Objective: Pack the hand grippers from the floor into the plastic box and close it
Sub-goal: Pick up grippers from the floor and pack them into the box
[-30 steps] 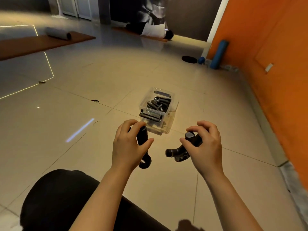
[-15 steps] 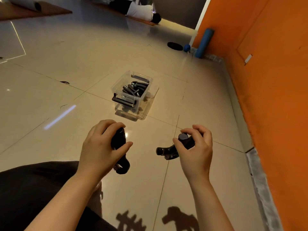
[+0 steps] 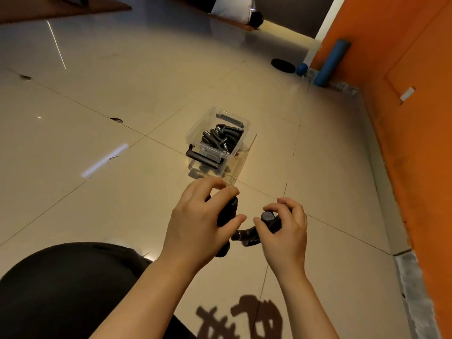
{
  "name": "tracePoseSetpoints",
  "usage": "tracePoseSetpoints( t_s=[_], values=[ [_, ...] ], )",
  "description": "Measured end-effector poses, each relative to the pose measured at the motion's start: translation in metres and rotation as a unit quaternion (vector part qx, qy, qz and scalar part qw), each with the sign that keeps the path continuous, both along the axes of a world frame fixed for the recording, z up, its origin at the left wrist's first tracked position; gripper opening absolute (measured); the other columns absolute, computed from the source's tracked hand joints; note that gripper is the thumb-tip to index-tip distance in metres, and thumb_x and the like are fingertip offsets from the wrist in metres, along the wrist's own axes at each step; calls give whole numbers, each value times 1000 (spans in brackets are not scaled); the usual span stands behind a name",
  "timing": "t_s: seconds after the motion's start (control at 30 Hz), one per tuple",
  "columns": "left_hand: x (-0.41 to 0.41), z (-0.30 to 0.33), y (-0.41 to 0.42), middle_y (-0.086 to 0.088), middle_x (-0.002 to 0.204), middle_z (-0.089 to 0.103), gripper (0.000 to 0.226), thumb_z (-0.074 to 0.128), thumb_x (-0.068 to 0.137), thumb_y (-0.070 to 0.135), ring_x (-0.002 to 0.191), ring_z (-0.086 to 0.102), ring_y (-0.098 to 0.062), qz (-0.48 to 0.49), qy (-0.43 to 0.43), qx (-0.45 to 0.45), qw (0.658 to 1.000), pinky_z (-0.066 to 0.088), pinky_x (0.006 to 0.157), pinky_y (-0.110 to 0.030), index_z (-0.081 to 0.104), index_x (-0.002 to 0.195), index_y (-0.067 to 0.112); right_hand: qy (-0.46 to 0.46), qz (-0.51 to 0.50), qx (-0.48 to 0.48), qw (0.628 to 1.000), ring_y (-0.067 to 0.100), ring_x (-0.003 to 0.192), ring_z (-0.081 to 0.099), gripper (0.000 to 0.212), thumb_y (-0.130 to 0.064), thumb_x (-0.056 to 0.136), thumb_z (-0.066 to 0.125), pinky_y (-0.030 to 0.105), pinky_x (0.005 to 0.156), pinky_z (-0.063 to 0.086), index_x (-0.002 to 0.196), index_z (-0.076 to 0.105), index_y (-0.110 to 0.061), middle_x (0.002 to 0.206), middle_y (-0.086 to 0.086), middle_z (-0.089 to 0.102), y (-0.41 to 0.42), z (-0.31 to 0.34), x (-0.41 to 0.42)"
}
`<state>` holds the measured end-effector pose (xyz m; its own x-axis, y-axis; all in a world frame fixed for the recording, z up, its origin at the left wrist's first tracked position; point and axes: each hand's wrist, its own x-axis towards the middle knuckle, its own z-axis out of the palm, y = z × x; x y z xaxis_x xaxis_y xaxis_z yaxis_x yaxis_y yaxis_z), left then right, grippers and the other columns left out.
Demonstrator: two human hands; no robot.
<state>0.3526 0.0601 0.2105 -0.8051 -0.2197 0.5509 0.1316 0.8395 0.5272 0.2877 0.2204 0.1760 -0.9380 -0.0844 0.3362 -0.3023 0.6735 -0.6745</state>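
Left hand point(image 3: 195, 231) curled around one black hand gripper point(image 3: 227, 214), thumb and fingers wrapped on its handle. Right hand point(image 3: 285, 231) pinching second hand gripper point(image 3: 267, 221) by handle end, other handle sticking out left. Both held just above tiled floor point(image 3: 122, 94), close together. Clear plastic box point(image 3: 220, 143) open on floor just beyond hands, several grippers inside. Orange wall point(image 3: 403, 118) at right.

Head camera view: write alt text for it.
Each bare hand, left hand and right hand, grips a black hand gripper above a beige tiled floor. Beyond them stands an open clear plastic box holding more grippers.
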Motion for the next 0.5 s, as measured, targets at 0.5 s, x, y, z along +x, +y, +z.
tracePoseSetpoints(
  t_s=[0.5],
  values=[
    [-127, 10, 19, 2, 104, 57, 39, 62, 74, 47, 92, 51, -16, 174, 22, 19, 984, 38, 73, -21, 65, 104, 22, 31, 206, 22, 978, 15, 103, 48, 20, -19, 72, 77, 21, 79, 40, 89, 66, -18, 104, -10, 49, -23, 4, -188]
  ],
)
